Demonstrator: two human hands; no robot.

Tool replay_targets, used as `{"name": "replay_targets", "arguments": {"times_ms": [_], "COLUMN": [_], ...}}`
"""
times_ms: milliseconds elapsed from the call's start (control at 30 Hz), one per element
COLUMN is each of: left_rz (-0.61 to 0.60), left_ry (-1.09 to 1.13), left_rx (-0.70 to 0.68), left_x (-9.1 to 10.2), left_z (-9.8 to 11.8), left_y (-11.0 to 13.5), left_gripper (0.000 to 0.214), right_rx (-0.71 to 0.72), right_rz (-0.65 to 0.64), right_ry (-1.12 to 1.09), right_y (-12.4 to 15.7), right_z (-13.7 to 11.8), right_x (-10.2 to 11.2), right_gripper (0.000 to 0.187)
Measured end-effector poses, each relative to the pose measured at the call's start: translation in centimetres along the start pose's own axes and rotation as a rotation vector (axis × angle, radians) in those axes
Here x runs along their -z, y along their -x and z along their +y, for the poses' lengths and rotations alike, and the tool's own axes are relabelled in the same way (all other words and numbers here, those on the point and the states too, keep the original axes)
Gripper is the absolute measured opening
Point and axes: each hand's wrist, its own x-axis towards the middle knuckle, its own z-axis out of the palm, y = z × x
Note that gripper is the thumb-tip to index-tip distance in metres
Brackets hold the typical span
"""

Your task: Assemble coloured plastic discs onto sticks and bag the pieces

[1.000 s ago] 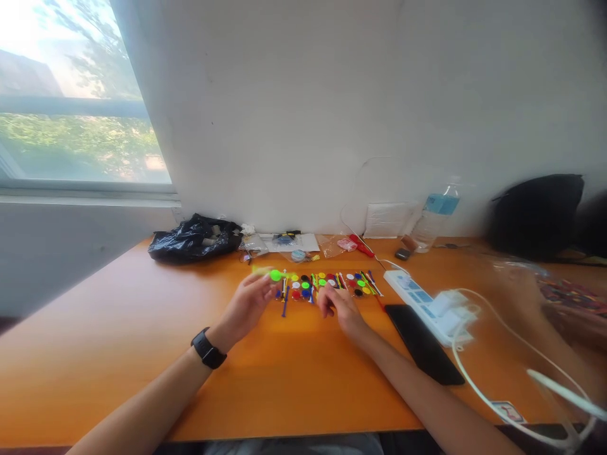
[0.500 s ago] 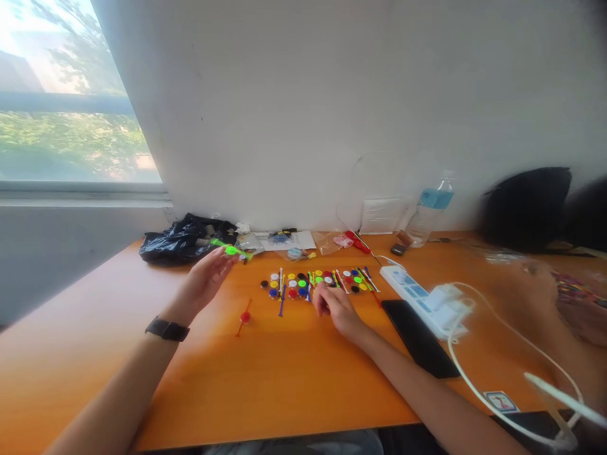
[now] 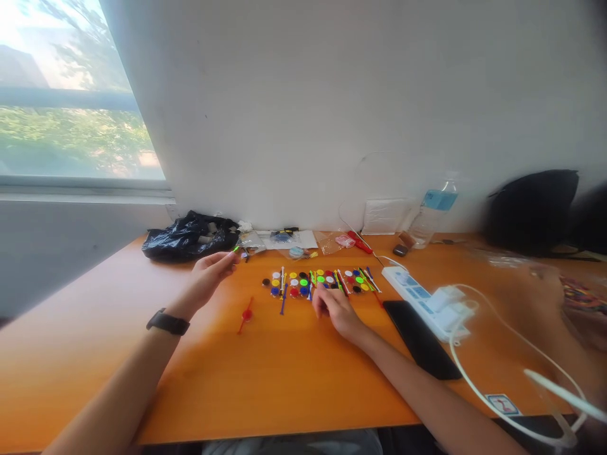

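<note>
My left hand [image 3: 211,275], with a dark band on its wrist, is raised over the left of the table. Its thumb and fingers pinch a green plastic stick with a disc [image 3: 236,249]; only a small green tip shows past the fingers. My right hand [image 3: 336,308] rests on the table with fingers curled in, by the near edge of the coloured discs [image 3: 294,284] and thin plastic sticks [image 3: 283,300]. Whatever its fingers hold, if anything, is hidden. Between my hands lies a red stick with a red disc [image 3: 246,314], set slantwise.
Right of my right hand lie a black phone-like slab [image 3: 420,338] and a white power strip [image 3: 417,297] with looping cables. Behind are a black plastic bag [image 3: 187,237], a red-handled tool [image 3: 360,242] and a bottle [image 3: 427,218]. Another person's blurred hand [image 3: 545,291] is at far right.
The green piece in my left hand has turned, so its disc and most of its stick no longer show. My right hand stays put. The view has shifted slightly.
</note>
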Motion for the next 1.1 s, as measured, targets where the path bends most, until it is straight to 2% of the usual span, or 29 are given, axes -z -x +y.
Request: {"name": "replay_targets", "arguments": {"times_ms": [100, 233, 300, 400, 433, 600, 800, 967, 1100], "left_rz": [-0.054, -0.145, -0.199, -0.227, -0.241, -0.342, -0.395, -0.319, -0.22], "left_ry": [-0.197, -0.36, -0.463, -0.627, -0.674, -0.782, -0.836, -0.91, -1.092], "left_rx": [-0.166, -0.234, -0.282, -0.399, -0.416, -0.349, -0.327, -0.32, -0.276], "left_x": [-0.5, -1.1, -1.4, -2.4, -2.8, -4.8, -5.2, -5.2, -5.8], "left_z": [0.1, -0.6, -1.2, -1.8, -1.9, -1.4, -1.5, -1.7, -1.5], "left_y": [0.6, 1.0, 1.1, 1.9, 2.3, 4.8, 5.6, 5.7, 6.3], "left_gripper": [0.038, 0.037, 0.035, 0.034, 0.033, 0.028, 0.027, 0.022, 0.021], "right_rx": [-0.001, 0.032, 0.095, 0.226, 0.26, 0.303, 0.313, 0.308, 0.304], "right_rz": [-0.007, -0.018, -0.032, -0.092, -0.13, -0.279, -0.291, -0.298, -0.315], "right_ry": [0.008, 0.089, 0.208, 0.405, 0.447, 0.511, 0.537, 0.571, 0.602], "right_y": [0.0, 0.2, 0.5, 0.9, 1.1, 1.4, 1.4, 1.4, 1.5], "right_z": [0.0, 0.0, -0.2, -0.7, -0.8, -0.8, -0.2, -0.3, -0.6], "right_x": [-0.1, -0.1, -0.2, -0.9, -1.1, -2.1, -2.0, -2.1, -2.2], "right_gripper": [0.072, 0.068, 0.056, 0.02, 0.016, 0.034, 0.046, 0.043, 0.044]}}
